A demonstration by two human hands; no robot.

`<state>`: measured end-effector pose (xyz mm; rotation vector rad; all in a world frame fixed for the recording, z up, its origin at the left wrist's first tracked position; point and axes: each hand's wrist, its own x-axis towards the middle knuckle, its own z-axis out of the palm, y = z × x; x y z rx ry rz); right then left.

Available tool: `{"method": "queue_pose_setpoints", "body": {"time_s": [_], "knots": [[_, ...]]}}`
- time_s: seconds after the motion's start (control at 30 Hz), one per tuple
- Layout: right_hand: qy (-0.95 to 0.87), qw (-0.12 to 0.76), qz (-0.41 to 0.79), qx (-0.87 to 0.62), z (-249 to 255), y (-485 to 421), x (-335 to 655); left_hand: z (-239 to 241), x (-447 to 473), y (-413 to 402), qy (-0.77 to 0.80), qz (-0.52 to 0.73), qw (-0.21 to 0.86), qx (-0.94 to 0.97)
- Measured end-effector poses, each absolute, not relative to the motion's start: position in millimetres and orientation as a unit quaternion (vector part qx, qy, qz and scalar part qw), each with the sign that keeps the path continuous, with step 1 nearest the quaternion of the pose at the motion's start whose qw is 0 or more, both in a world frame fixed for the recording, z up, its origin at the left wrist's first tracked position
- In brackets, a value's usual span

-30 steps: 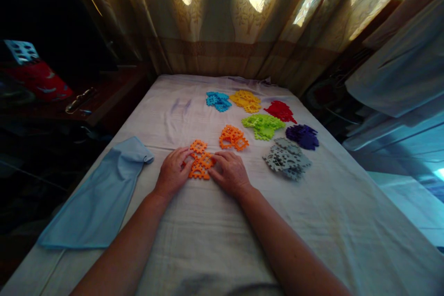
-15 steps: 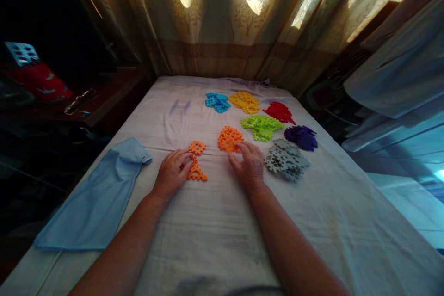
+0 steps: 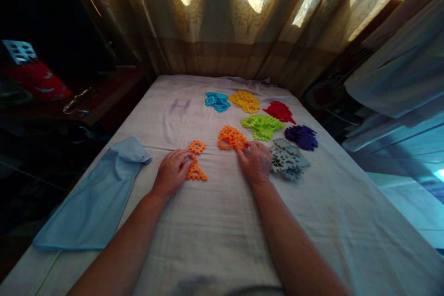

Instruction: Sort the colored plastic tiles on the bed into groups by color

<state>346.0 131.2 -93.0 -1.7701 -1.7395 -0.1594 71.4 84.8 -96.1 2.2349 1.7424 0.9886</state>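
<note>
My right hand (image 3: 255, 161) pinches the edge of an orange interlocking toy piece (image 3: 239, 142) between thumb and fingers. That piece touches a small heap of flat, toothed orange pieces (image 3: 226, 134). Further left, my left hand (image 3: 172, 172) rests on the cloth, its fingers curled round another orange toy piece (image 3: 193, 162) that they partly hide. Just in front of this hand lies a triangular orange piece (image 3: 197, 174) with an arched opening. A separate orange piece (image 3: 197, 146) with a square hole sits beyond the left fingertips.
Heaps of similar pieces lie to the right and behind: blue (image 3: 217, 101), yellow (image 3: 244, 101), red (image 3: 279, 111), lime green (image 3: 262, 126), dark purple (image 3: 301, 137) and grey (image 3: 289, 159). A light-blue cloth (image 3: 95, 199) lies at left on the white sheet (image 3: 215, 231). Curtains (image 3: 215, 27) hang behind.
My right hand has shifted slightly right, drawing an orange piece to the right side of the orange heap. My left hand stays nearly where it was.
</note>
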Motion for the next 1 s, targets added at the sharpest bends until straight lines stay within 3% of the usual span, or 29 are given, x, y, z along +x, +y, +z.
{"method": "queue_pose_setpoints", "body": {"time_s": [0.3, 0.53, 0.83, 1.0], "knots": [[-0.748, 0.359, -0.016, -0.558, -86.8, 117.1, 325.2, -88.2, 70.7, 82.8, 0.611, 0.343, 0.080, 0.709], [-0.874, 0.266, 0.103, -0.392, -75.8, 91.2, 291.9, -84.9, 43.6, 87.9, 0.607, 0.307, 0.087, 0.728], [-0.873, 0.241, 0.117, -0.407, -73.9, 84.3, 282.2, -81.8, 36.8, 86.4, 0.584, 0.271, 0.108, 0.757], [-0.829, 0.323, 0.062, -0.452, -77.9, 98.2, 303.6, -81.9, 37.4, 86.9, 0.590, 0.262, 0.108, 0.756]]}}
